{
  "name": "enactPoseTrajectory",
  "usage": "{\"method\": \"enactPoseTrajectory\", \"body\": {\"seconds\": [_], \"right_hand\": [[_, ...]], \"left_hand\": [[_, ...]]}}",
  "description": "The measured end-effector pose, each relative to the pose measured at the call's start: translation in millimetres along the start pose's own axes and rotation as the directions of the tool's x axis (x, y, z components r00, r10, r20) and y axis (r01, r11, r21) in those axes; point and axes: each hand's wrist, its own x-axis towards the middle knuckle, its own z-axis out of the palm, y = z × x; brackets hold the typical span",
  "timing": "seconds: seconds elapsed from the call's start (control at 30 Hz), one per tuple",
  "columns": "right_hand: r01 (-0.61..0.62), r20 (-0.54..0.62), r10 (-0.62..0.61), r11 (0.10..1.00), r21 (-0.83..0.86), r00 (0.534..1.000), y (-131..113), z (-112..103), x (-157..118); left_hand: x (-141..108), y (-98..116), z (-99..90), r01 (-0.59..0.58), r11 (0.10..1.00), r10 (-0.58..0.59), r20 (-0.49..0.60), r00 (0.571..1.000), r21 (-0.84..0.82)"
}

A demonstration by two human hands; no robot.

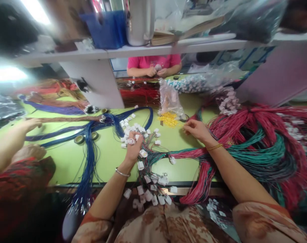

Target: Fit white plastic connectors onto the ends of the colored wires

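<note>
Lime-green and smooth, the counter (64, 172) runs below a white shelf (168, 50); beyond it, behind the heap of small yellow plastic pieces (168, 119), shows a person in a pink top (140, 62). That heap is the landmark, with a crumpled clear plastic bag (170, 99) just behind it. Right hand (196, 131) is the nearer one, just right of the heap and slightly toward the wearer, its grip drawn to a pinch; whether it has hold of a yellow piece I cannot tell. Left hand (134, 146) lies left of the heap and nearer the wearer, its grip closed on a small white plastic connector (137, 137) among others alike. On the wearer's side of the heap, a tied bundle of red and green wires (187, 153) stretches left to right, its long axis leading to a large pile of red and green wire (257, 145) at the heap's right.
</note>
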Motion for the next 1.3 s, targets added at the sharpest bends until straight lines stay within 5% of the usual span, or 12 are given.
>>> {"method": "enactPoseTrajectory", "body": {"seconds": [0.17, 0.4, 0.5, 0.57, 0.67, 0.77, 1.0, 1.3], "right_hand": [[-0.041, 0.075, 0.008, 0.898, 0.439, 0.997, -39, 31, -10], [-0.102, 0.329, -0.120, 0.805, 0.584, 0.937, -89, 81, -22], [0.049, 0.332, -0.251, 0.857, 0.512, 0.909, -102, 101, -32], [0.257, 0.276, -0.376, 0.887, 0.382, 0.885, -109, 110, -39], [0.607, 0.152, -0.625, 0.781, 0.150, 0.766, -114, 119, -47], [0.745, 0.121, -0.743, 0.666, 0.030, 0.659, -114, 125, -51], [0.664, 0.112, -0.663, 0.747, 0.040, 0.740, -111, 132, -56], [0.644, 0.083, -0.645, 0.764, 0.046, 0.760, -113, 132, -56]], "left_hand": [[2, 0, -3.1, 0.002, 1.000, -0.002, 0.068, 0.998, -0.007], [6, 3, -7.2, 0.061, 0.995, -0.045, 0.198, 0.979, -0.078], [5, 4, -6.7, 0.055, 0.993, -0.036, 0.185, 0.982, -0.103], [5, 4, -6.3, 0.052, 0.992, -0.031, 0.183, 0.983, -0.114], [5, 4, -6.6, 0.045, 0.992, -0.020, 0.202, 0.979, -0.119], [5, 3, -7.4, 0.025, 0.992, 0.000, 0.205, 0.979, -0.120], [4, 3, -6.8, 0.022, 0.996, -0.005, 0.198, 0.980, -0.086], [4, -1, -8.6, 0.021, 0.996, -0.003, 0.199, 0.980, -0.085]]}}
